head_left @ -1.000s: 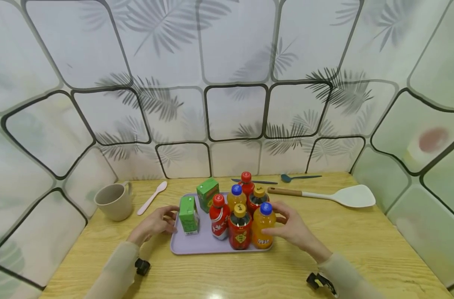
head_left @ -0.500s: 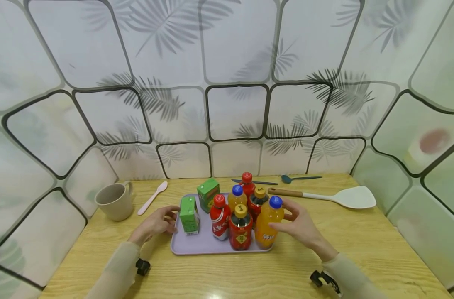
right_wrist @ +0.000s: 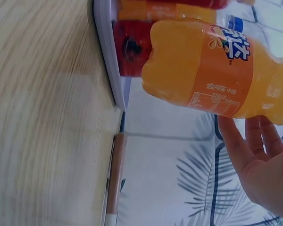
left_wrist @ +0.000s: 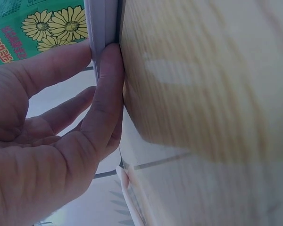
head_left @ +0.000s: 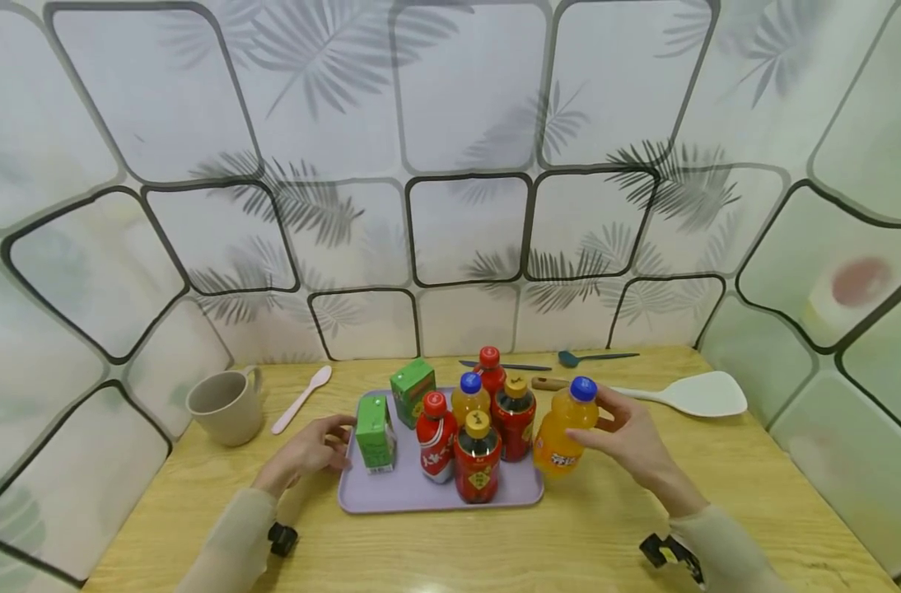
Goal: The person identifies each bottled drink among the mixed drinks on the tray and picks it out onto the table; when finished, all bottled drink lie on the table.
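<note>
My right hand (head_left: 632,436) grips an orange soda bottle (head_left: 562,432) with a blue cap, thumb in front and fingers behind. The bottle leans over the right edge of the lilac tray (head_left: 421,494); in the right wrist view, its base is raised away from the tray. At the tray's left edge, my left hand (head_left: 313,449) pinches the rim, as the left wrist view shows. On the tray stand two green drink cartons (head_left: 376,436) (head_left: 413,391), red-labelled bottles with gold caps (head_left: 478,461), red bottles (head_left: 437,441) and another orange bottle (head_left: 470,399).
Left of the tray are a beige mug (head_left: 226,408) and a pink spoon (head_left: 302,399). Behind it lie a dark knife (head_left: 520,367) and a dark spoon (head_left: 595,358). A white spatula (head_left: 698,395) lies at the right, its wooden handle partly behind the held bottle. Patterned walls close in the wooden table.
My right hand has lifted the orange soda bottle from the tray's front right corner and carried it to the right. The left hand stays at the tray's rim.
</note>
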Available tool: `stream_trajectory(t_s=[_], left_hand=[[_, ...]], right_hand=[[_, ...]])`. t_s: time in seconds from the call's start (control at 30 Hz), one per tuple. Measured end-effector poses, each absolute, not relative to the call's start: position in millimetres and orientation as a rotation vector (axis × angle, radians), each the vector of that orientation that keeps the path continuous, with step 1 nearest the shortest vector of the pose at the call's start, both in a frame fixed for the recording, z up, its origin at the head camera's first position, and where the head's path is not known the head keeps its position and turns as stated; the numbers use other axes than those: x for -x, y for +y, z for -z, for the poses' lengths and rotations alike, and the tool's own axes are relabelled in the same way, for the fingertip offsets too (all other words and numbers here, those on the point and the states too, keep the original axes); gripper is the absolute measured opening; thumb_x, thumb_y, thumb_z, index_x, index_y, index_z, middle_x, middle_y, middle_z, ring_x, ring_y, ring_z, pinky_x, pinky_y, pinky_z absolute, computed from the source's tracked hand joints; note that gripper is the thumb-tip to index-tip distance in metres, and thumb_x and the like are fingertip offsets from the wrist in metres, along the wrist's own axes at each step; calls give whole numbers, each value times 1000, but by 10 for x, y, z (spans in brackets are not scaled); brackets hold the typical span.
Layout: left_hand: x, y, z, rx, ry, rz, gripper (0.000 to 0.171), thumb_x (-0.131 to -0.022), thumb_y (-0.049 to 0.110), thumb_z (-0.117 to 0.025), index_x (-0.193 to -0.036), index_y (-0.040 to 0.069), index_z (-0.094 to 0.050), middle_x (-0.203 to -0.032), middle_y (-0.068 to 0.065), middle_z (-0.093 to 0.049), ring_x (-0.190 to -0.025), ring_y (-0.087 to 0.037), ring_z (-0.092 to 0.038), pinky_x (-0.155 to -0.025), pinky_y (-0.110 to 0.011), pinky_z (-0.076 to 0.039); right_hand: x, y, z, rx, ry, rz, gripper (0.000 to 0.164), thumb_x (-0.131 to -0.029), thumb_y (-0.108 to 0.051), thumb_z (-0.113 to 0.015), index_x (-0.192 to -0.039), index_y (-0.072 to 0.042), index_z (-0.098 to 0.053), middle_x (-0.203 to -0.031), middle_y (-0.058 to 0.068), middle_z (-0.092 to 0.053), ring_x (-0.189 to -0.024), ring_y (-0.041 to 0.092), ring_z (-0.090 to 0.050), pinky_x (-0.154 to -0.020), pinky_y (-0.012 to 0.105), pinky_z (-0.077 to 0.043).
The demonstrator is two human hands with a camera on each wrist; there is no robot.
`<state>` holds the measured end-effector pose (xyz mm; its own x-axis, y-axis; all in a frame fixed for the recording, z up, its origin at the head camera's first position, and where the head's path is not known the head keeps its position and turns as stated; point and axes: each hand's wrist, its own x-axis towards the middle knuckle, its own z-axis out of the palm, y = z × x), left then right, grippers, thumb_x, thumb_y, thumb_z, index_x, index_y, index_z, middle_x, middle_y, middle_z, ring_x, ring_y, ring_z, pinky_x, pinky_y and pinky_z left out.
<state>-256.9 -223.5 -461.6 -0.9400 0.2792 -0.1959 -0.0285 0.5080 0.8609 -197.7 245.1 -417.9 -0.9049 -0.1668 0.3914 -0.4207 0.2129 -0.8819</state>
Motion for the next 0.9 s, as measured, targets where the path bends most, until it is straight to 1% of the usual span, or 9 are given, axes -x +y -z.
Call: stream_trajectory(t_s=[0.1, 0.27, 0.37, 0.47, 0.6, 0.77, 0.9], left_hand=[[2563, -2235, 4633, -217, 2442, -1408, 72, -70, -11, -72, -137, -5, -47, -110, -20, -55, -88, -22, -57, -67, -30, -53], [2565, -2228, 4645, -214, 2436, -1414, 73, -69, -12, -71, -137, -5, -47, -110, -19, -55, -88, -22, -57, -68, -30, -53], [2566, -2216, 4639, -175, 2444, -1413, 73, -69, -13, -71, -138, -4, -47, -111, -19, -55, -89, -22, -57, -68, -31, -53], [2562, -2209, 4634, -148, 2457, -1407, 73, -70, -13, -71, -138, -3, -48, -113, -19, -55, -91, -23, -57, -69, -32, -54], [2550, -2211, 4633, -144, 2467, -1403, 73, -70, -13, -72, -138, -4, -48, -115, -21, -55, -92, -23, -57, -70, -33, -55], [2541, -2210, 4632, -168, 2474, -1408, 73, -69, -13, -71, -137, -6, -48, -112, -20, -55, -90, -22, -56, -69, -33, -54], [2548, -2206, 4637, -170, 2472, -1413, 72, -68, -13, -71, -137, -5, -48, -110, -19, -56, -89, -22, -56, -68, -33, -54]], right_hand=[[1986, 2528, 4193, -515, -2260, -1751, 59, -79, 3, -75, -132, 13, -51, -119, -18, -64, -106, 0, -61, -86, 18, -53], [2028, 2689, 4221, -435, -2275, -1745, 58, -81, 0, -75, -134, 8, -52, -118, -20, -63, -107, -3, -58, -85, 16, -53], [2072, 2794, 4241, -399, -2285, -1739, 59, -82, -2, -75, -136, 7, -52, -117, -22, -62, -107, -3, -57, -85, 15, -53], [2109, 2893, 4269, -338, -2302, -1713, 61, -83, -5, -75, -138, 6, -50, -116, -25, -61, -108, -5, -55, -85, 13, -51], [2127, 3003, 4305, -231, -2328, -1703, 62, -84, -10, -75, -139, 1, -51, -115, -28, -59, -110, -7, -52, -85, 9, -48], [2106, 3144, 4324, -115, -2323, -1709, 63, -84, -12, -76, -141, -3, -51, -112, -30, -59, -107, -7, -51, -84, 8, -46], [2098, 3273, 4337, -52, -2311, -1666, 63, -84, -13, -76, -142, -4, -51, -109, -32, -58, -105, -10, -51, -83, 6, -44]])
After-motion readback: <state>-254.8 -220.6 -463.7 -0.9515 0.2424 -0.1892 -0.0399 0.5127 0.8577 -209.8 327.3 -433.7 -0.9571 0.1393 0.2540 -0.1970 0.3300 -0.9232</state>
